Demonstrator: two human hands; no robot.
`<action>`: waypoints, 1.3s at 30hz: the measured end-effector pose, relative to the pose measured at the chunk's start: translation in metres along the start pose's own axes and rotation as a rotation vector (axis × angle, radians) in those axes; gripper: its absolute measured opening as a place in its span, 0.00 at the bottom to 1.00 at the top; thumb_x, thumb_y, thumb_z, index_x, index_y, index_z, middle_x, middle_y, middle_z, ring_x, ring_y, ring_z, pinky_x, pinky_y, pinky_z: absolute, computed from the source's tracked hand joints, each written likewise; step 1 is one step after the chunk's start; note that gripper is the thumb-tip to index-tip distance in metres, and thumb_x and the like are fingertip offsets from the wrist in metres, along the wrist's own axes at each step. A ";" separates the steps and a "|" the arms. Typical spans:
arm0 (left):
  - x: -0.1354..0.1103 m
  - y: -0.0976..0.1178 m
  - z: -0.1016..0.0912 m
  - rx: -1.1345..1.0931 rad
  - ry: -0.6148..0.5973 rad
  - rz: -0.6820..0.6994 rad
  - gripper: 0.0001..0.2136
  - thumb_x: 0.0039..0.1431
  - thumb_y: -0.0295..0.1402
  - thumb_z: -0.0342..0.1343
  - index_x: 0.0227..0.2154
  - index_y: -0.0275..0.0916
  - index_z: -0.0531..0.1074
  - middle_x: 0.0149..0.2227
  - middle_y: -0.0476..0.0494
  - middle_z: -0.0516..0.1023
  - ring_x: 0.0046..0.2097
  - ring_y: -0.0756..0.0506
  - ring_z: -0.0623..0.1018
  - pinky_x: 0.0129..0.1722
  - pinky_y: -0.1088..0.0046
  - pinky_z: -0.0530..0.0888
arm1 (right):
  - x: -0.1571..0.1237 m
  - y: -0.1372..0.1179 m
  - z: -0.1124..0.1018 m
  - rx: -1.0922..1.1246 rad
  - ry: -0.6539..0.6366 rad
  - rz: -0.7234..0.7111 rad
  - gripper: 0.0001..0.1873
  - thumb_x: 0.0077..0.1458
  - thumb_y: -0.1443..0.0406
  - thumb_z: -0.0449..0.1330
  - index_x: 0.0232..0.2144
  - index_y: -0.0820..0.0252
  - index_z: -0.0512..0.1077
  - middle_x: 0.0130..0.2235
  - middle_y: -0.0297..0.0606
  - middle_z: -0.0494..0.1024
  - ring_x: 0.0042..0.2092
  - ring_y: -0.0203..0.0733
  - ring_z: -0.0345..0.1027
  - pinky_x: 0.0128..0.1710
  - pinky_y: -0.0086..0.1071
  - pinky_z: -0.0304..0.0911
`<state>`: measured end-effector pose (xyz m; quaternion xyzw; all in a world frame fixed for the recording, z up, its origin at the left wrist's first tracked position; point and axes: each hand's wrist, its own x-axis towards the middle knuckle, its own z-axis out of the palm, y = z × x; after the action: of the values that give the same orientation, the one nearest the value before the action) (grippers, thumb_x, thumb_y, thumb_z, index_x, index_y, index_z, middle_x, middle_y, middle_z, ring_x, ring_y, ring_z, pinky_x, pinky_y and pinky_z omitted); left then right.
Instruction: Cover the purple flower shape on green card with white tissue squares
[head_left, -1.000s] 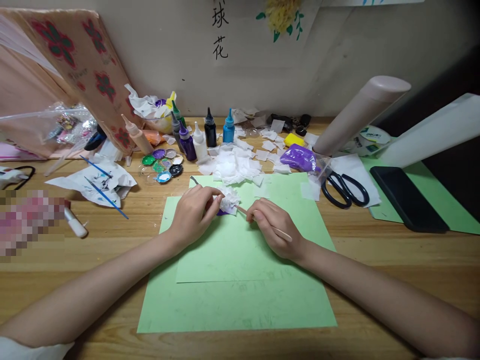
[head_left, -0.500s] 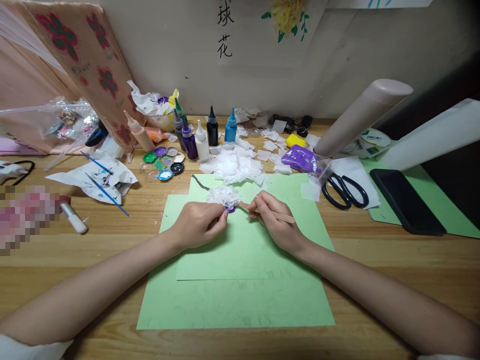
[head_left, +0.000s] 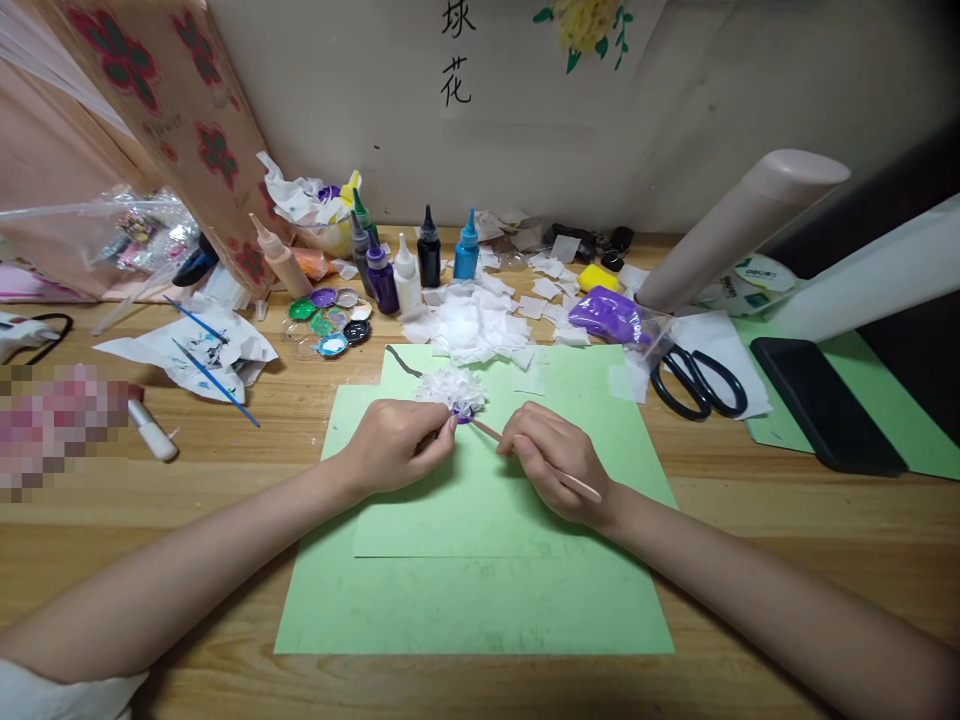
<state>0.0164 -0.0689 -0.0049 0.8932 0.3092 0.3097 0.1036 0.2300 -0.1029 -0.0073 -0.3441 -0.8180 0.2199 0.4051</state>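
The white ruffled tissue-paper flower (head_left: 452, 385) lies on the upper of two overlapping green paper sheets (head_left: 435, 530), beyond and between the person's two hands. A purple patch (head_left: 466, 415) shows along its near edge, the side that faces the person. The left hand (head_left: 401, 445) comes in from the near left; its grip is drawn together, thumb against forefinger, with the fingertips right at the flower's near edge beside the purple. Whether a scrap of tissue is pinched between them cannot be made out.

The right hand (head_left: 559, 462) has its grip closed around a flat wooden stick (head_left: 583, 486), held like a pen. The stick slants forward and left out of the fingers, its tip at the right end of the purple patch, so the flower sits just past the tip and apart from the right hand itself. A dark grey curved strip (head_left: 403, 361) runs from near the flower's far left side toward the far edge of the green paper.

Just beyond the flower is a heap of white tissue squares (head_left: 476, 328), with paint bottles standing behind it and to its left, the purple one (head_left: 382, 284) among them. To the right on the wooden tabletop (head_left: 720, 560) are a bag of purple clay (head_left: 604, 313), black-handled scissors (head_left: 679, 385) and a black phone (head_left: 821, 400).
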 end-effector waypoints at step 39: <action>-0.004 0.002 0.000 0.032 -0.324 0.229 0.14 0.60 0.30 0.46 0.19 0.38 0.62 0.18 0.52 0.69 0.19 0.52 0.65 0.22 0.71 0.56 | 0.042 0.015 -0.032 0.205 0.094 0.309 0.23 0.64 0.55 0.48 0.18 0.58 0.62 0.19 0.29 0.61 0.22 0.33 0.56 0.24 0.30 0.52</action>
<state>0.0145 -0.0728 -0.0063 0.9622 0.1896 0.1669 0.1020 0.2437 -0.0593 0.0227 -0.4326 -0.7088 0.3453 0.4372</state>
